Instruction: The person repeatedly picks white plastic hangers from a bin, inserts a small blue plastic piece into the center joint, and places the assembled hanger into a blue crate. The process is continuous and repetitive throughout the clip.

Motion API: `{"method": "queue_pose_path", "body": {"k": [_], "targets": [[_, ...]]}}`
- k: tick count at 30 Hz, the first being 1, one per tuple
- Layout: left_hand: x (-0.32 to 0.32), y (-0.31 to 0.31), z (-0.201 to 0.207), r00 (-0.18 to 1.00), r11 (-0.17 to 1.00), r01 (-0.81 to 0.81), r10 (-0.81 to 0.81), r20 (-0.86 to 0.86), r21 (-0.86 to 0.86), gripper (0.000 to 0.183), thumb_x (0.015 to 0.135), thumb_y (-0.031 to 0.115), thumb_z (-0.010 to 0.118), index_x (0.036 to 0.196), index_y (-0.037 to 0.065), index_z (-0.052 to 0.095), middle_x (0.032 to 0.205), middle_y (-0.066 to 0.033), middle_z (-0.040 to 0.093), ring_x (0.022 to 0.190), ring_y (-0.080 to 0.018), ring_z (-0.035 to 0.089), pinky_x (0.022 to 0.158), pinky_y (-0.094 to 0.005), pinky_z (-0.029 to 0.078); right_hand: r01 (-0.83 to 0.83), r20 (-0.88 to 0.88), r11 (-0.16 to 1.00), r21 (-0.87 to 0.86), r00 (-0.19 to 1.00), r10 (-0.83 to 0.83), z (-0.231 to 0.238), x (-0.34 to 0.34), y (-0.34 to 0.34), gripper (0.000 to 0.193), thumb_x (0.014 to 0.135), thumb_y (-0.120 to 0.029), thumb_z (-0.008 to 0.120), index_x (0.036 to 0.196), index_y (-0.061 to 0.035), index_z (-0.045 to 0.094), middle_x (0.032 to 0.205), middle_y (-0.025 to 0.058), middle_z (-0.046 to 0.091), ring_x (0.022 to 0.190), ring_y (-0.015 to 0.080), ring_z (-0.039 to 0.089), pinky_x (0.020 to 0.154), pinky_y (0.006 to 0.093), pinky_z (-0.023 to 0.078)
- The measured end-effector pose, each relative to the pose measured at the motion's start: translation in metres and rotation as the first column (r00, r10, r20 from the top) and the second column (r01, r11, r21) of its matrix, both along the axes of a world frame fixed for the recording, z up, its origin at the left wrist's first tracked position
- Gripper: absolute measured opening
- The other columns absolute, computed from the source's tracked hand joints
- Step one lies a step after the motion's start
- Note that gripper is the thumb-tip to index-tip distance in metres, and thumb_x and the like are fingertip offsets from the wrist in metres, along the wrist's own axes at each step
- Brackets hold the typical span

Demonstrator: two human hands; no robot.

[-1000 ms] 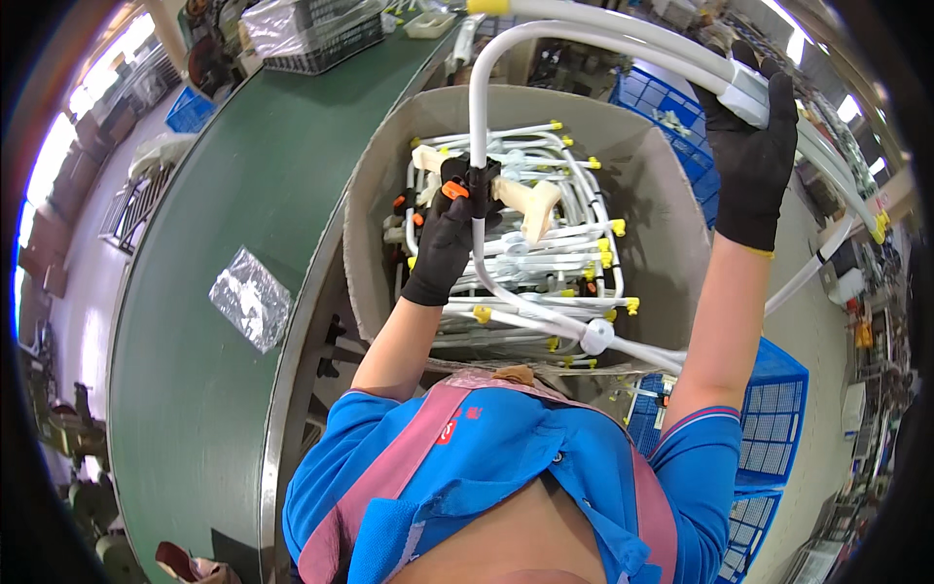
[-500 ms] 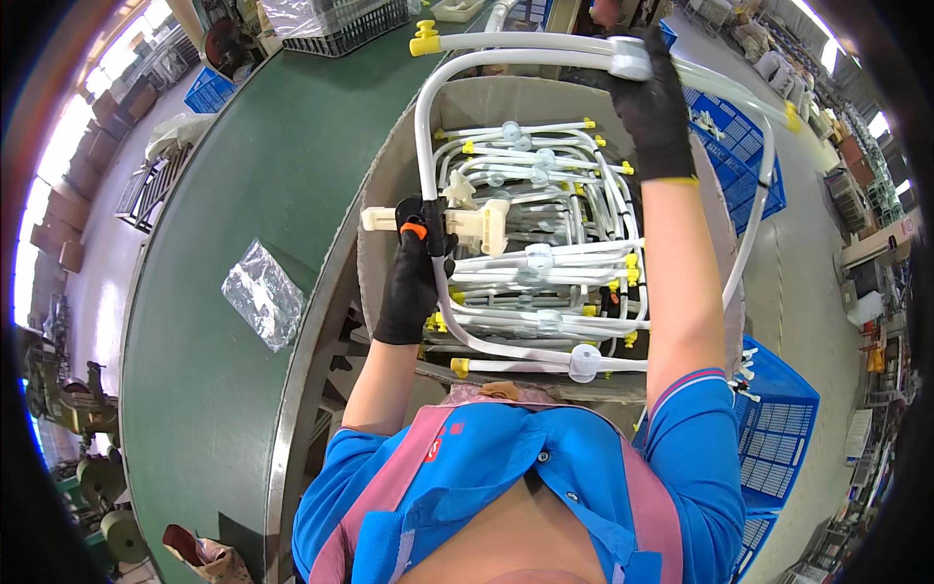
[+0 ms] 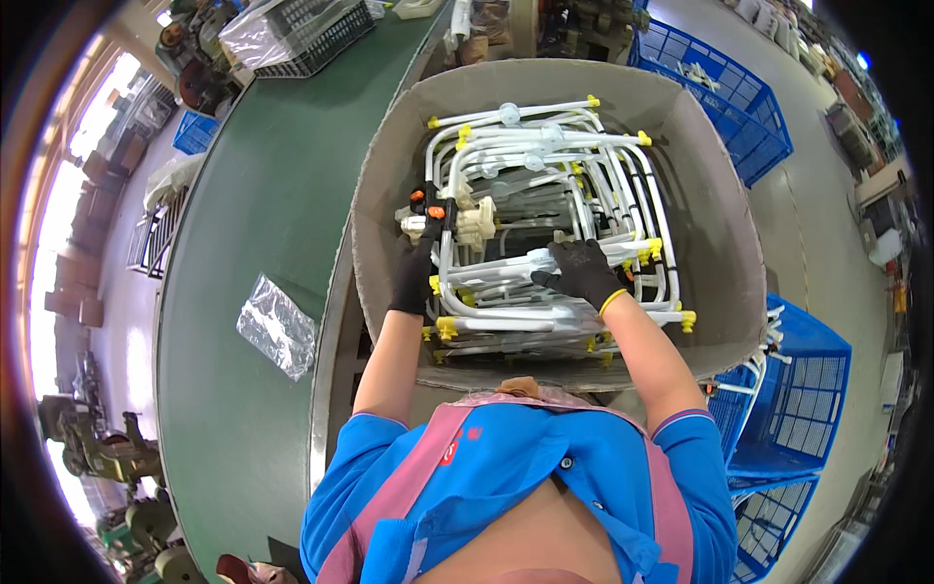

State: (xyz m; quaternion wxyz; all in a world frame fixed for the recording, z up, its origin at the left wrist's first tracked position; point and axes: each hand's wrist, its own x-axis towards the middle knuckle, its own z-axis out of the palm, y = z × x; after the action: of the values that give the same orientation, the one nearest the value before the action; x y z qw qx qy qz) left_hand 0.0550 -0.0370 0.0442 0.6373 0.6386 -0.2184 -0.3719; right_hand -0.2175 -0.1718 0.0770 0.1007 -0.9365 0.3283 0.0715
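Note:
A white tubular frame with yellow end caps lies on top of a stack of similar frames inside a large grey carton. My left hand, black-gloved, is closed around the frame's left tube, just below a cream plastic bracket and a black joint with an orange button. Its fingertips are partly hidden. My right hand, also black-gloved, rests over the near tubes with its fingers apart, beside a translucent round fitting.
Left of the carton runs a green worktable with a clear plastic bag on it. A dark crate stands at its far end. Blue crates are on the floor to the right, another blue crate at the far right.
The frame that was lifted above the carton now lies down on the stack. My right hand has left its far tube and come down to the near tubes; my left hand stays at the bracket side.

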Motion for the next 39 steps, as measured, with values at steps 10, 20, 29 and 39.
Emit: {"method": "queue_pose_path", "body": {"k": [10, 20, 29, 39], "targets": [[-0.016, -0.010, -0.029, 0.076, 0.883, 0.136, -0.462, 0.884, 0.450, 0.023, 0.084, 0.025, 0.062, 0.091, 0.003, 0.063, 0.127, -0.0257, 0.047, 0.125, -0.0451, 0.036, 0.100, -0.0515, 0.037, 0.002, 0.181, 0.998, 0.057, 0.983, -0.013, -0.003, -0.002, 0.030, 0.068, 0.086, -0.063, 0.043, 0.124, -0.0067, 0.054, 0.121, 0.0158, 0.059, 0.114, 0.0306, 0.054, 0.102, 0.0449, 0.034], [-0.029, 0.063, -0.001, 0.039, 0.661, 0.175, -0.745, 0.666, 0.730, 0.054, 0.086, 0.042, 0.057, 0.121, 0.001, 0.049, 0.133, -0.0236, 0.042, 0.131, -0.0414, 0.030, 0.103, -0.0581, 0.029, 0.004, 0.444, 0.987, -0.160, 0.893, 0.068, -0.008, -0.024, 0.090, 0.064, 0.081, -0.059, 0.054, 0.120, -0.0086, 0.058, 0.128, 0.0156, 0.051, 0.126, 0.0327, 0.042, 0.108, 0.0518, 0.024], [-0.053, 0.045, -0.009, 0.009, 0.646, 0.428, -0.702, 0.712, 0.632, 0.070, 0.091, 0.048, 0.051, 0.138, -0.001, 0.033, 0.141, -0.0277, 0.035, 0.130, -0.0424, 0.035, 0.106, -0.0515, 0.028, 0.233, 0.743, 0.967, -0.103, 0.664, -0.081, 0.045, -0.090, 0.142, 0.048, 0.084, -0.045, 0.058, 0.110, -0.0057, 0.060, 0.125, 0.0182, 0.052, 0.121, 0.0350, 0.045, 0.101, 0.0494, 0.033], [-0.138, 0.043, 0.046, -0.063, 0.777, 0.512, -0.391, 0.918, 0.366, 0.049, 0.090, 0.033, 0.059, 0.123, -0.002, 0.052, 0.123, -0.0239, 0.054, 0.116, -0.0396, 0.048, 0.099, -0.0465, 0.037, 0.865, 0.715, 0.499, 0.041, 0.324, -0.619, 0.024, -0.289, 0.320, 0.028, 0.080, -0.020, 0.068, 0.102, -0.0031, 0.063, 0.110, 0.0167, 0.062, 0.096, 0.0355, 0.059, 0.083, 0.0430, 0.047]]}}
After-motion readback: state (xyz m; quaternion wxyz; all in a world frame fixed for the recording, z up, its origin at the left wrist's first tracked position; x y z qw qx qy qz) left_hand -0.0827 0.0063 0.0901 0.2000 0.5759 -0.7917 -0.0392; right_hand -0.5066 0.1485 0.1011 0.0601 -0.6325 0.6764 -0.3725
